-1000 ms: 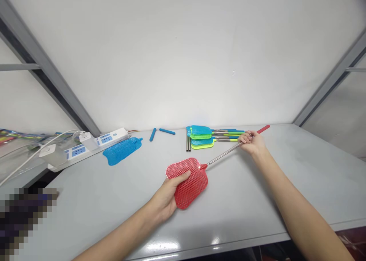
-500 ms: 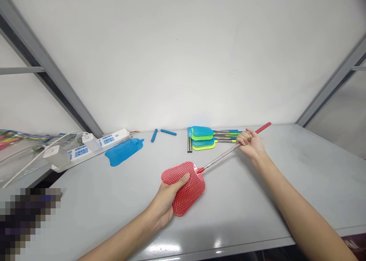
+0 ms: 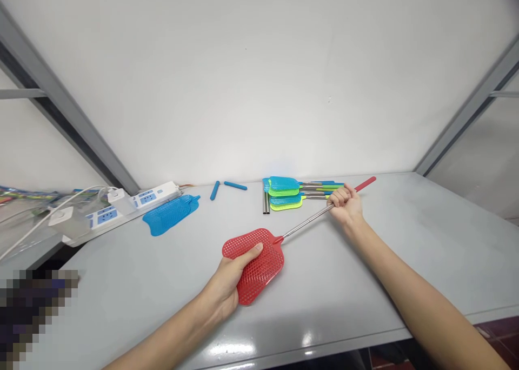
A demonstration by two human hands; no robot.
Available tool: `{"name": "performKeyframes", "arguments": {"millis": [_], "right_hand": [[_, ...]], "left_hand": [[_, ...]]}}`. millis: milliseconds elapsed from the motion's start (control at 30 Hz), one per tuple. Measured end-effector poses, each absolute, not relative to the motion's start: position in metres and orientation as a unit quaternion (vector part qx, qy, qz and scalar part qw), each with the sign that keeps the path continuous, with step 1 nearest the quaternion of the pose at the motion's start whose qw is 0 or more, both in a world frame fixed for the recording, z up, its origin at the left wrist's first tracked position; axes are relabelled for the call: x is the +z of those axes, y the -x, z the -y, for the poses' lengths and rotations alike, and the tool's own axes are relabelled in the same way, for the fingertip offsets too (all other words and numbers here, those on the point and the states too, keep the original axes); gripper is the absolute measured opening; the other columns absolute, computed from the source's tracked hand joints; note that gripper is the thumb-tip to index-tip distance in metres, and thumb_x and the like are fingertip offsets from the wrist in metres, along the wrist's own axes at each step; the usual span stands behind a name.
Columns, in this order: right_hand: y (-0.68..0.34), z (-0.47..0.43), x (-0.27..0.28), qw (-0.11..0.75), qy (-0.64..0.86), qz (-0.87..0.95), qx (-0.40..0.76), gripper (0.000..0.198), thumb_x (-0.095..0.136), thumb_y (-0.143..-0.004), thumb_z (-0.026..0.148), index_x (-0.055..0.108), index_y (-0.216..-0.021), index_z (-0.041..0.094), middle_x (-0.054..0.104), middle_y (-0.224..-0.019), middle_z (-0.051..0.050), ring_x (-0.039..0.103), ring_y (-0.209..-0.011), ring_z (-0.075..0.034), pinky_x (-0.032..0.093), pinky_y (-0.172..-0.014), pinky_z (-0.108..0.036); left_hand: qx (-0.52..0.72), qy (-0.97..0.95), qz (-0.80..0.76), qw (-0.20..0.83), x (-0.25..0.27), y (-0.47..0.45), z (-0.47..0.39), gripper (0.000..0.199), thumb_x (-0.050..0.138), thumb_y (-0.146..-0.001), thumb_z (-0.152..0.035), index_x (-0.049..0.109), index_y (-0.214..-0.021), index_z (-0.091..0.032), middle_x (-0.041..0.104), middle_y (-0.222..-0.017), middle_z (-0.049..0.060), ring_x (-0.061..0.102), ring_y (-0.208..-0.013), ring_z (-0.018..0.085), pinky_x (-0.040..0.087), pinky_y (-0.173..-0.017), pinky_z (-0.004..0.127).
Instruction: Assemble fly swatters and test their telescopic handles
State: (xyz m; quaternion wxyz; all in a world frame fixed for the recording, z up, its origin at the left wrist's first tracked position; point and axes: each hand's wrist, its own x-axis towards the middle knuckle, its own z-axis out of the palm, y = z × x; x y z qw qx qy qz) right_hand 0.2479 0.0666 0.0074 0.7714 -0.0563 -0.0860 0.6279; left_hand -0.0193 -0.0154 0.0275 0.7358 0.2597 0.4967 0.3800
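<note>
A red fly swatter [image 3: 263, 264] with a perforated head and a metal rod is held in both hands above the table. My left hand [image 3: 233, 281] grips the head, thumb lying on top and the other fingers hidden beneath. Around the rod, close to the red handle, my right hand [image 3: 345, 205] is closed. Behind it lies a pile of blue and green fly swatters [image 3: 284, 185], their rods pointing right. Two metal tubes [image 3: 266, 203] lie side by side at the left end of that pile.
Loose blue swatter heads [image 3: 170, 216] lie on the grey table [image 3: 324, 305] beside a white power strip [image 3: 121, 210] with plugged-in adapters. Two blue handle grips [image 3: 235, 185] rest near the back wall. Plastic-wrapped items and cables are at the far left.
The whole scene has shifted slightly left in view. Both hands keep the same hold on the red fly swatter, whose pose is nearly unchanged.
</note>
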Motion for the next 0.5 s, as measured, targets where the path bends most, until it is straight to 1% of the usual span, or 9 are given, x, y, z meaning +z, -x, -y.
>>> {"name": "performKeyframes", "arguments": {"millis": [200,500], "right_hand": [[-0.2441,-0.0674,0.0024,0.776,0.05,0.084,0.624,0.035,0.032,-0.077,0.017,0.01,-0.051,0.019,0.004,-0.042,0.008,0.006,-0.032,-0.007,0.015,-0.028,-0.021],[-0.2376,-0.0658,0.0049,0.78,0.061,0.074,0.618,0.036,0.03,-0.079,0.018,0.009,-0.05,0.018,0.003,-0.041,0.008,0.004,-0.033,-0.007,0.013,-0.027,-0.021]], "left_hand": [[0.388,-0.258,-0.503,0.728,0.0268,0.0203,0.0153,0.04,0.065,-0.06,-0.026,0.057,-0.096,-0.011,0.06,-0.097,0.015,0.06,-0.078,0.022,0.05,-0.069,0.031],[0.396,-0.264,-0.495,0.727,0.0232,0.0215,0.0133,0.04,0.065,-0.06,-0.026,0.057,-0.096,-0.011,0.062,-0.094,0.014,0.06,-0.079,0.023,0.05,-0.069,0.031]]}}
